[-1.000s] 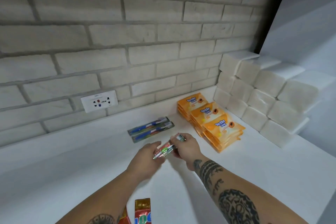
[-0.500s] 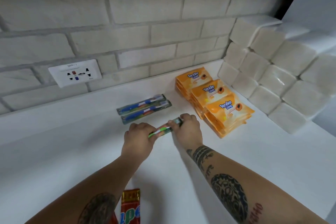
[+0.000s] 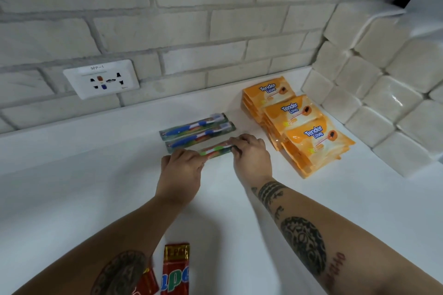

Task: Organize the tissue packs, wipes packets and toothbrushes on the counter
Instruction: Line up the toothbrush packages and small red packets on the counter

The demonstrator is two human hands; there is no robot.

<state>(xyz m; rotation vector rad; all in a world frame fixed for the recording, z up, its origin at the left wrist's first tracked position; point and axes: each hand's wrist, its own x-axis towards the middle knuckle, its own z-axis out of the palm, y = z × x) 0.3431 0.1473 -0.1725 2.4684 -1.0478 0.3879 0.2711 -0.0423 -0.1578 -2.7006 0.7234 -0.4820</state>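
Because it is a slim, sealed sleeve with a rigid handle inside, the green toothbrush pack (image 3: 217,149) is likely light and stiff along its length, though its glossy film may be slippery and could crinkle under a hard squeeze. The two ends seem the best places to hold it, leaving the middle free for lining it up. That is how it is held now: the left hand (image 3: 181,172) pinches the near-left end and the right hand (image 3: 251,155) pinches the far-right end, fingers curled over the wrap. The pack sits toward the back edge of the worktop (image 3: 96,187), roughly midway along it; whether it already touches the surface cannot be told.

Just behind it, two blue toothbrush packs (image 3: 197,130) lie parallel, side by side. To their right, orange wipes packets (image 3: 297,122) overlap in a row running from the back edge. White tissue packs (image 3: 374,93) are stacked in the back right corner. A red wrapper (image 3: 176,270) lies at the near edge.
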